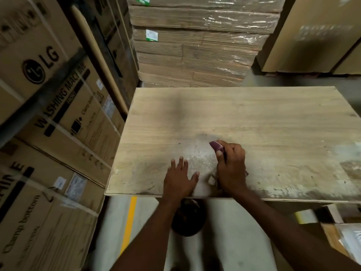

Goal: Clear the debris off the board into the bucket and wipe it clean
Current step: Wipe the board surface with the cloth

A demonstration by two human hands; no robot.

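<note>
A large pale wooden board lies flat in front of me. Whitish dust and debris is smeared near its front edge, between my hands. My left hand lies flat on the board with its fingers spread and holds nothing. My right hand is shut on a maroon scraper-like piece whose tip touches the board. A small white lump sits beside my right wrist. Below the board's front edge, between my arms, a dark round bucket is partly hidden.
Stacked cardboard appliance boxes stand close on the left. A shrink-wrapped pallet of flat cartons rises behind the board. More boxes stand at the back right. A yellow floor line runs below. Clutter lies at the lower right.
</note>
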